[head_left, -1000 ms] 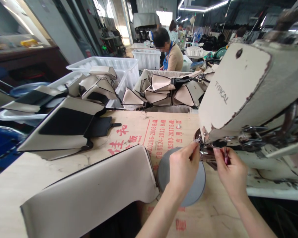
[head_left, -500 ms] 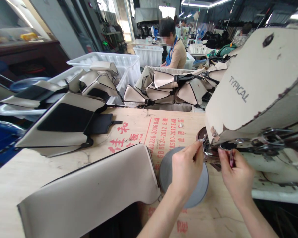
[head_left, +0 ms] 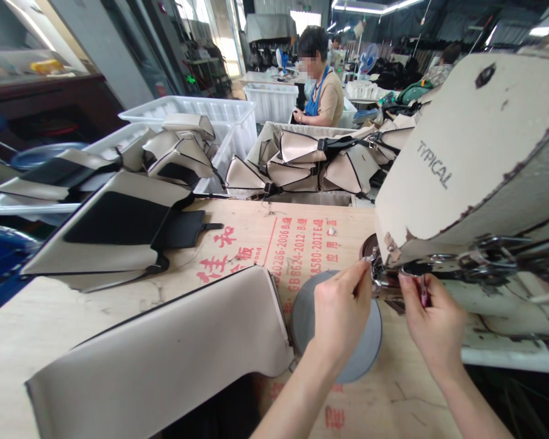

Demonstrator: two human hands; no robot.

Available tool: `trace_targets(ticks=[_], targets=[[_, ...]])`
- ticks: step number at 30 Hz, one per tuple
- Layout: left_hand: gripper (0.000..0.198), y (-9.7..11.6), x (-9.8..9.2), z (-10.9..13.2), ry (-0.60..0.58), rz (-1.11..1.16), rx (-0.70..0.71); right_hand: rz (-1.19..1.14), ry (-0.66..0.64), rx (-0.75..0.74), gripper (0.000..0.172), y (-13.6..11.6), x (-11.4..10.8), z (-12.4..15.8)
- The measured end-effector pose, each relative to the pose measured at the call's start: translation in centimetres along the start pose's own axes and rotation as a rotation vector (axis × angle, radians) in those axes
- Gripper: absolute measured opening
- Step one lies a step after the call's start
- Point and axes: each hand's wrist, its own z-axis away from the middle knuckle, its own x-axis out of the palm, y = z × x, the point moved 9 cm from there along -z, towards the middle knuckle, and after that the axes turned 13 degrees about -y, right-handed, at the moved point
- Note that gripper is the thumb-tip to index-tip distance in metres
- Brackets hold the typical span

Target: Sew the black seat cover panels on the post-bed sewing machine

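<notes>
Beige sewing machine head (head_left: 443,158) over plywood table (head_left: 251,244); both hands at needle area (head_left: 387,277) (thread too fine to see): left hand (head_left: 341,311) fingertips pinched, right hand (head_left: 432,326) gripping a small pink tool (head_left: 423,291).

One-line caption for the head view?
Both hands, left hand and right hand, work at the needle area of a sewing machine.

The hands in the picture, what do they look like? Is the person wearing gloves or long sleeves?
No gloves and no long sleeves. The left hand and the right hand are both bare, and both forearms are bare as far as the picture shows them. I see no rings, watch or bracelets. The fingers are slim, with short, plain nails and no polish that I can make out.
</notes>
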Motion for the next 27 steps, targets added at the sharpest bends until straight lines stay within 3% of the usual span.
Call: trace_targets(ticks=[27], targets=[[0.022,-0.01,0.06,0.05,-0.027,-0.041,0.013,0.004,0.001,-0.017,0.033,-0.26,0.01,0.07]])
